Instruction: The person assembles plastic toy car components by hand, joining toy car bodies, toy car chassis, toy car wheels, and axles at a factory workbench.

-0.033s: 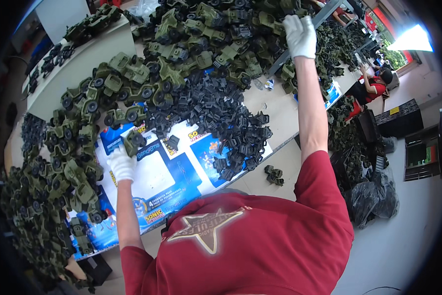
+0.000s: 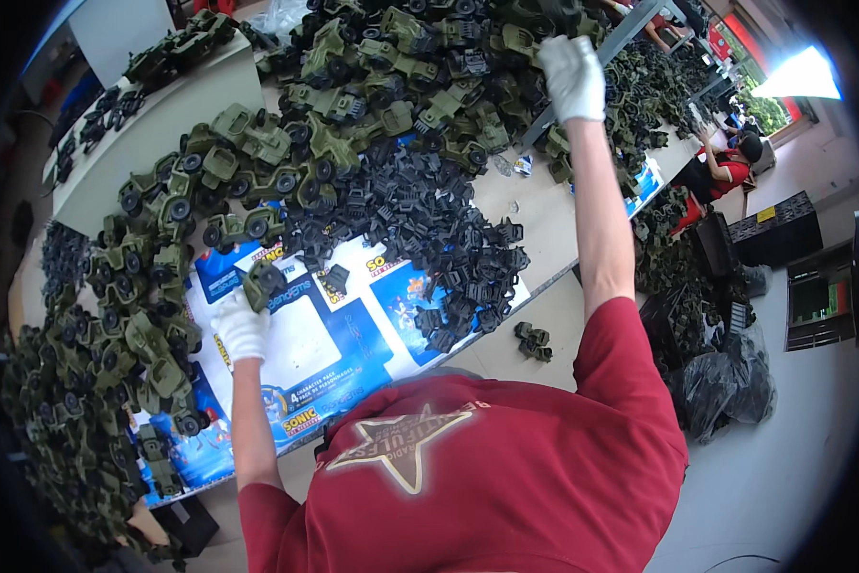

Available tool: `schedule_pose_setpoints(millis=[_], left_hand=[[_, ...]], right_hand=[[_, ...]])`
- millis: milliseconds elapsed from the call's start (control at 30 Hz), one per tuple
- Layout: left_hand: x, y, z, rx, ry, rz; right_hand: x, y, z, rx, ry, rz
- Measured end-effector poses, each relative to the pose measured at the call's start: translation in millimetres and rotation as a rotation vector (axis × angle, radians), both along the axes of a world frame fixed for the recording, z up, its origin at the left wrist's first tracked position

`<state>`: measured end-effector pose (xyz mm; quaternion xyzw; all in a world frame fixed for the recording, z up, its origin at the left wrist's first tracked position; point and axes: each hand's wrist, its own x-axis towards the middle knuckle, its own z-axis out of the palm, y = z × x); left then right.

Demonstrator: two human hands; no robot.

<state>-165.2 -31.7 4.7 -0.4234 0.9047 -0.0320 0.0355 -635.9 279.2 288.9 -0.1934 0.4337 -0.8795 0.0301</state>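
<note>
Arms apart, a person in a red shirt [image 2: 506, 468] faces a table [image 2: 535, 215] heaped with green toy vehicles [image 2: 334, 100], too many to count.

The left hand [image 2: 242, 325], white-gloved, has its fingers drawn in on the near end of one toy truck [image 2: 264, 284], over blue-and-white printed sheeting [image 2: 300, 329]; the truck's long axis appears to run away from the fingertips, leaning right, its front end indistinct to me. Right of that grip and beyond spreads one pile of black parts [image 2: 420, 220], dozens at least. The right hand [image 2: 574, 84], gloved too, is well apart, fingers bent, near one grey metal bar [image 2: 625, 36]; whether it holds anything, I cannot tell.
</note>
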Motion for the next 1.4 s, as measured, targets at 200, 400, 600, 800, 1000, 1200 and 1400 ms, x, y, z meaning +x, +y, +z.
schedule_pose_setpoints(millis=[200,400,600,800,1000,1200,1400], left_hand=[[34,76,21,0.196,0.017,-0.03],[27,68,29,0.666,0.235,0.026],[24,85,5,0.937,0.583,0.206],[33,126,19,0.181,0.3,-0.061],[40,139,32,0.418,0.362,0.066],[39,105,37,0.318,0.206,0.034],[35,87,32,0.834,0.167,0.026]], right_hand=[[73,-10,-154,0.818,-0.153,0.162],[112,-21,-210,0.847,-0.224,0.155],[215,-65,-262,1.388,0.294,0.457],[271,-138,-290,1.649,0.555,0.458],[263,-139,-348,1.33,0.286,0.612],[263,-72,-322,1.333,1.397,0.576],[290,-52,-274,1.598,1.164,0.667]])
